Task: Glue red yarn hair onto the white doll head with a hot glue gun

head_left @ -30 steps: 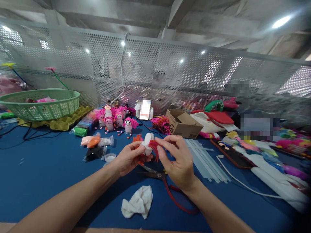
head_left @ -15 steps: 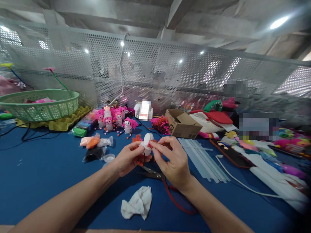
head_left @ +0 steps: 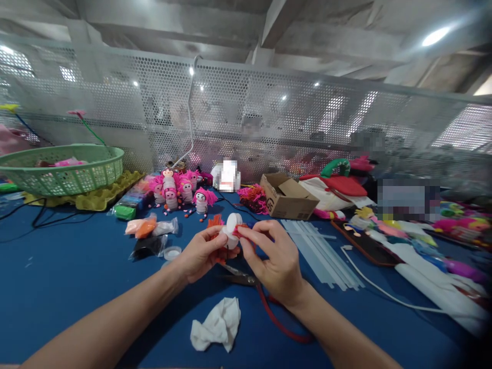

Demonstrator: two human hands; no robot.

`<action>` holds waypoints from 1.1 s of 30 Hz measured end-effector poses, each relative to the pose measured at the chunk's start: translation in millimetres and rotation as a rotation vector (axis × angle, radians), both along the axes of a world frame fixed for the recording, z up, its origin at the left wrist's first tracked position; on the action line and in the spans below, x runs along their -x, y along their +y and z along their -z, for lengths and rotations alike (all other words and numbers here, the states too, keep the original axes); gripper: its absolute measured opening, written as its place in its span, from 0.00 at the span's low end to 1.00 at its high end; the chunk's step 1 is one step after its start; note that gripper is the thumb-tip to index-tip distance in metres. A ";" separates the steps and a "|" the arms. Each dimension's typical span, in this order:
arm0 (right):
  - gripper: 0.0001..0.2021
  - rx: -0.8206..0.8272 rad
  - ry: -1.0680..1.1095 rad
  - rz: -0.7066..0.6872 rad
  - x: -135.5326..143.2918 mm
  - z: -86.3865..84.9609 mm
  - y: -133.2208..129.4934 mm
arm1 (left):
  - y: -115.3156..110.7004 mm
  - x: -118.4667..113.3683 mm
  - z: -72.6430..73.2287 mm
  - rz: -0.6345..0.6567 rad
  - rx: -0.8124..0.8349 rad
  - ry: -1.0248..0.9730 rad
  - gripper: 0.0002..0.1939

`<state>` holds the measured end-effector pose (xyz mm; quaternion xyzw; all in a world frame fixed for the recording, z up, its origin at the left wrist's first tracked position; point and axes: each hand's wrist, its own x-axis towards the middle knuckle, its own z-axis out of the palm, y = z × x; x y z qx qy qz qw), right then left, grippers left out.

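My left hand (head_left: pixel 200 253) grips small white bottle (head_left: pixel 231 231) above the blue table (head_left: pixel 69 266) | right hand (head_left: pixel 274 259) pinches red yarn tuft (head_left: pixel 241 231) on its cap | bottle likely light, rigid, slick: hold by body | yarn soft, frays: pinch at base

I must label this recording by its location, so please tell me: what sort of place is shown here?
Probably a handicraft workshop for small dolls. A blue worktable carries finished pink-haired dolls, glue sticks and scissors, and a perforated metal screen divides it from other stations.
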<state>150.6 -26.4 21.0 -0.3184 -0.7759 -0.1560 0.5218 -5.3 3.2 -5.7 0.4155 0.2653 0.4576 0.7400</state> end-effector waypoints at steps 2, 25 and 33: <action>0.10 0.002 -0.010 0.011 -0.2 0.8 0.6 | 0.0 0.1 0.3 0.002 -0.007 0.001 0.19; 0.10 0.000 0.002 -0.063 -0.4 -0.7 0.5 | 0.3 0.0 -0.6 0.005 -0.007 -0.011 0.20; 0.08 -0.013 0.004 0.014 -3.9 1.5 3.5 | -0.7 0.8 -2.1 0.002 -0.008 -0.011 0.19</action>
